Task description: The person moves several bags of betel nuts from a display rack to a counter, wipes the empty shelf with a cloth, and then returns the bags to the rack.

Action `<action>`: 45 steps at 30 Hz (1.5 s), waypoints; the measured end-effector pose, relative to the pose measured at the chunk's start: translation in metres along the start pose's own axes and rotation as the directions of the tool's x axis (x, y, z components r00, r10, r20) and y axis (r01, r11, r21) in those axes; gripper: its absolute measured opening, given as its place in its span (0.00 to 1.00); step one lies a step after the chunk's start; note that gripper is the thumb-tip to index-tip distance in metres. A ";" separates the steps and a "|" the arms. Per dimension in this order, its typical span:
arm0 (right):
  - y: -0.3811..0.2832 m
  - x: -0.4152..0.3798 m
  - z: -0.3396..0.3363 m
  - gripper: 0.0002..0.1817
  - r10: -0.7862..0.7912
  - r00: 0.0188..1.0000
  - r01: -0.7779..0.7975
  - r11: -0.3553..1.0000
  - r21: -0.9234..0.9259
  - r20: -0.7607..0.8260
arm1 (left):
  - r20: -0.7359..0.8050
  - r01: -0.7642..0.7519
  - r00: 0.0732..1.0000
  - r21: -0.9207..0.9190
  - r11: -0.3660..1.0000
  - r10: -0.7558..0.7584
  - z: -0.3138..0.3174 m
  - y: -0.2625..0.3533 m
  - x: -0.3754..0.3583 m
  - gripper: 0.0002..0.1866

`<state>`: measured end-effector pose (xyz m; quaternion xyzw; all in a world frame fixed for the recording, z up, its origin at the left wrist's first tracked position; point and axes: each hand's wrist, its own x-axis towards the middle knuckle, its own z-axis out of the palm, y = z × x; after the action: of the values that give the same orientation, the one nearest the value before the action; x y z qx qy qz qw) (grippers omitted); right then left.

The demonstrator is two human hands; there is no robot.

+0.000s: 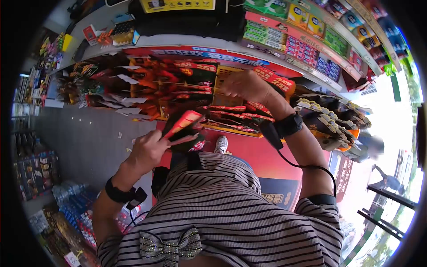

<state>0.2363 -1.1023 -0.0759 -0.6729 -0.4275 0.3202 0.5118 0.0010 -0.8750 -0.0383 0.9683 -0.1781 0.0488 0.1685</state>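
My left hand [149, 149] is closed on several dark snack packets [183, 127] with red and orange tops, held in front of my body, left of centre. My right hand [249, 85] is over the yellow basket [227, 73] on the rack, its fingers bent downward; whether anything is between them is hidden. Just right of and below that hand lie red-topped packets [278, 81] marked with yellow numbers. More dark packets [195, 73] with red tops fill the compartments to its left.
Gum and candy boxes [307, 49] line the shelves above right. Hanging packets [331, 120] stick out at the rack's right end. Bottles [73, 200] stand low at left. My shoe [221, 144] is on the red floor mat [275, 162]. Outside at right is a parked scooter.
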 end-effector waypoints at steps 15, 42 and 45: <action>0.230 0.010 0.075 0.13 0.683 0.712 -0.509 0.345 -0.788 -0.161 | -0.190 0.854 0.506 -0.027 0.520 -0.841 0.002 -0.005 -0.153 0.09; 0.165 -0.024 0.080 0.34 0.498 0.864 -0.425 0.645 -0.636 -0.073 | -0.189 0.825 0.545 -0.052 0.563 -0.817 0.014 -0.040 -0.140 0.09; 0.161 -0.028 0.095 0.41 0.444 0.890 -0.361 0.557 -0.748 -0.099 | -0.192 0.832 0.536 -0.046 0.553 -0.822 0.015 -0.037 -0.140 0.09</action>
<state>0.1814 -1.1060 -0.2567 -0.8848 -0.3805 0.2572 0.0789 -0.1159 -0.8014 -0.0855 0.9318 0.3184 0.0607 0.1632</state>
